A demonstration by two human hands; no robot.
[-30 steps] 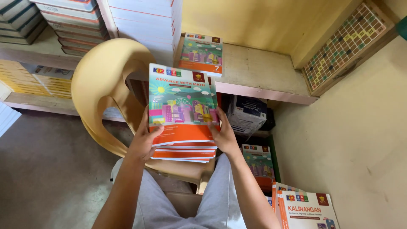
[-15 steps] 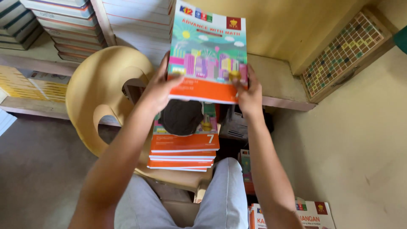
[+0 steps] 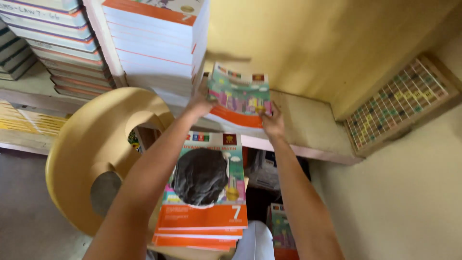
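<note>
Both my hands hold one colourful textbook (image 3: 239,98) with an orange lower band, flat over the wooden shelf (image 3: 308,120). My left hand (image 3: 201,102) grips its left edge, close to a tall stack of white-and-orange books (image 3: 159,43). My right hand (image 3: 273,123) grips its lower right corner. Below my arms a pile of matching textbooks (image 3: 204,212) rests on the seat of a cream plastic chair (image 3: 91,149). A dark shadow patch covers the middle of the top cover.
More book stacks (image 3: 53,43) fill the shelf at the upper left. A wooden frame with coloured beads (image 3: 399,106) leans against the wall on the right. Another textbook (image 3: 281,231) lies low beside the chair. Yellow wall rises behind the shelf.
I have lifted the top textbook off the chair pile and carried it forward and down to the shelf. The camera view has tilted closer to the shelf.
</note>
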